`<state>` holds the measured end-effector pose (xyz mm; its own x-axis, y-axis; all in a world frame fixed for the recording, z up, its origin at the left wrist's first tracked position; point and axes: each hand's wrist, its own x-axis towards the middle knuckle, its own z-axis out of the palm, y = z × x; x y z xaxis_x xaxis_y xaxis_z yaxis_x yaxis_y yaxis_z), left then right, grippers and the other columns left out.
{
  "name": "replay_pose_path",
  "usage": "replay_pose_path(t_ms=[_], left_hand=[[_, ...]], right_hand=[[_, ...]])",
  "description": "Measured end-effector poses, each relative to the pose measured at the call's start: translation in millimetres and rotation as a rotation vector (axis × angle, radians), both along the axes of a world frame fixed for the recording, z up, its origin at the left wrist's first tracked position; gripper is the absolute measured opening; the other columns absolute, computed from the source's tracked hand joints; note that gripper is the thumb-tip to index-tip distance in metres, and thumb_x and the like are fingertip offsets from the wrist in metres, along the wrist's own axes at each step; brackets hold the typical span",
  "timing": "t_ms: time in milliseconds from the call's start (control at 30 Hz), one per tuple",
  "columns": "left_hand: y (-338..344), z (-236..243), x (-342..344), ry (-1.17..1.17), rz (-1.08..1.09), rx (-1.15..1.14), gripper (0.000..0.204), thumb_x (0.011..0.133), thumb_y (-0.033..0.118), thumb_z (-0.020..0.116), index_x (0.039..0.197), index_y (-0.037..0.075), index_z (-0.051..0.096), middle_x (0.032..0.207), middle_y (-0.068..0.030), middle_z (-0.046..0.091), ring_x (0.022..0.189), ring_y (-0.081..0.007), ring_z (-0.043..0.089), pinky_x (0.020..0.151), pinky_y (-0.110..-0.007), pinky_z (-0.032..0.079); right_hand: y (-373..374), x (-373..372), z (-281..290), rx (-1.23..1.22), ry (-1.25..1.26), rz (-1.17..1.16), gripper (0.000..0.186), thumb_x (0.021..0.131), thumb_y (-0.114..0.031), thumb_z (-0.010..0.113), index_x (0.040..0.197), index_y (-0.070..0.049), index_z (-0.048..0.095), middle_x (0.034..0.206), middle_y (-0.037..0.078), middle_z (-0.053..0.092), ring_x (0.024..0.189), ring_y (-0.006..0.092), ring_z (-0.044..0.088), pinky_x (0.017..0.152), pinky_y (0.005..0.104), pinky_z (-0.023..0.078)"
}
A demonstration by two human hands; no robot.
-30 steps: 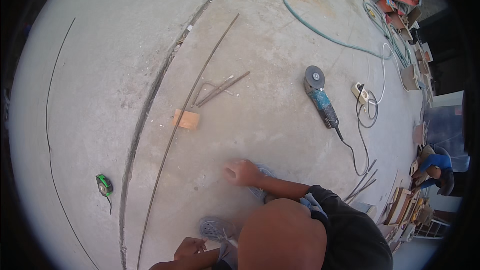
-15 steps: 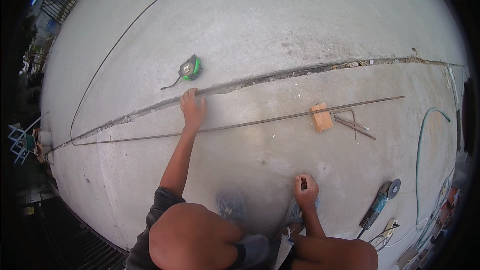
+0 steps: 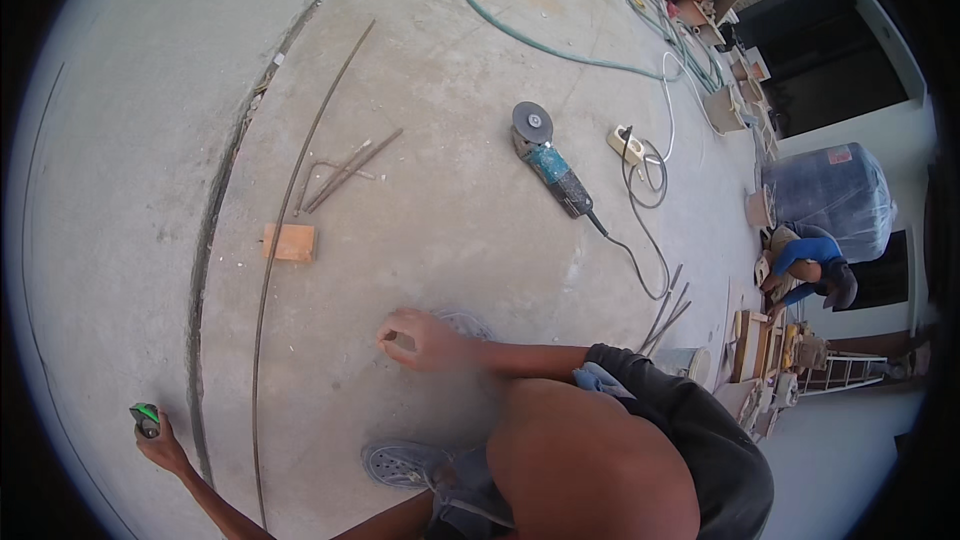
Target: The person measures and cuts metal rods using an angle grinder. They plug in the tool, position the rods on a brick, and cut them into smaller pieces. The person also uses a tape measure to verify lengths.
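Note:
At the lower left, my left hand (image 3: 163, 448) grips a black and green tape measure (image 3: 146, 418) beyond the long crack in the concrete. My right hand (image 3: 422, 340) is curled into a loose fist above my shoe; whatever lies inside it, if anything, is hidden. Between the two hands runs a long, thin steel rod (image 3: 262, 330). Its upper stretch passes over an orange wooden block (image 3: 295, 243). Several short pieces of rebar (image 3: 352, 176), one of them bent, lie close to that block.
An angle grinder (image 3: 550, 168) lies on the floor, its cord leading toward a power strip (image 3: 625, 146). A green hose (image 3: 540, 43) curves behind it. More rods (image 3: 664, 320) lie to the right. Near a large wrapped tank (image 3: 835, 202), another person (image 3: 812, 265) bends over wooden pieces.
My view has swung to the right, bringing the grinder nearer the middle and the other person into sight. My left hand, empty before, has taken hold of the tape measure. The right stays curled.

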<state>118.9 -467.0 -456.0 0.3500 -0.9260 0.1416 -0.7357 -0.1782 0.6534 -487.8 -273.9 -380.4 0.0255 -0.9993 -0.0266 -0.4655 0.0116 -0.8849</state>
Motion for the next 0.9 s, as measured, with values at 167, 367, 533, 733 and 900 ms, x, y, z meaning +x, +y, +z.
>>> replay_pose_path(t_ms=[167, 367, 533, 733, 900], left_hand=[[47.4, 90.4, -152.9, 1.141, -0.333, 0.414, 0.038, 0.097, 0.030, 0.085, 0.123, 0.004, 0.072, 0.102, -0.0102, 0.074, 0.083, -0.0186, 0.071, 0.076, -0.040, 0.068], [143.4, 120.7, -397.4, 1.015, -0.791, 0.668, 0.082, 0.099, 0.049, 0.077, 0.158, 0.000, 0.047, 0.143, -0.0173, 0.058, 0.127, -0.0277, 0.060, 0.107, -0.045, 0.050], [230.4, 89.6, -445.9, 0.706, -0.773, 0.762, 0.064, 0.110, 0.050, 0.066, 0.152, 0.003, 0.050, 0.139, -0.0141, 0.058, 0.125, -0.0254, 0.060, 0.107, -0.043, 0.051], [184.8, 128.1, -431.1, 0.842, -0.651, 0.961, 0.043, 0.114, 0.041, 0.065, 0.137, 0.006, 0.057, 0.130, -0.0107, 0.062, 0.117, -0.0212, 0.064, 0.101, -0.039, 0.055], [129.3, 191.4, -439.8, 0.505, -0.874, 1.038, 0.029, 0.104, 0.027, 0.082, 0.111, 0.003, 0.067, 0.103, -0.0051, 0.072, 0.094, -0.0150, 0.070, 0.082, -0.034, 0.061]], right_hand=[[14.1, -15.9, 65.5, 0.284, -0.335, 0.077, 0.024, 0.103, -0.024, 0.074, 0.116, -0.005, 0.069, 0.099, 0.004, 0.072, 0.092, 0.0157, 0.070, 0.084, 0.0362, 0.056], [83.7, 1.5, 65.8, 0.299, -0.792, -0.070, 0.067, 0.097, -0.039, 0.083, 0.148, -0.007, 0.052, 0.133, 0.015, 0.065, 0.114, 0.0201, 0.067, 0.093, 0.0394, 0.055], [99.0, -9.8, 50.0, 0.355, -0.904, -0.051, 0.073, 0.093, -0.035, 0.085, 0.149, -0.006, 0.049, 0.135, 0.017, 0.064, 0.118, 0.0256, 0.067, 0.096, 0.0426, 0.054], [88.0, -13.0, 36.9, 0.237, -0.785, 0.007, 0.081, 0.087, -0.032, 0.088, 0.151, -0.005, 0.046, 0.137, 0.020, 0.062, 0.123, 0.0322, 0.067, 0.100, 0.0464, 0.054], [81.3, -27.7, 55.1, 0.107, -0.559, 0.065, 0.081, 0.078, -0.020, 0.085, 0.147, -0.003, 0.047, 0.133, 0.023, 0.061, 0.124, 0.0410, 0.065, 0.098, 0.0514, 0.054]])
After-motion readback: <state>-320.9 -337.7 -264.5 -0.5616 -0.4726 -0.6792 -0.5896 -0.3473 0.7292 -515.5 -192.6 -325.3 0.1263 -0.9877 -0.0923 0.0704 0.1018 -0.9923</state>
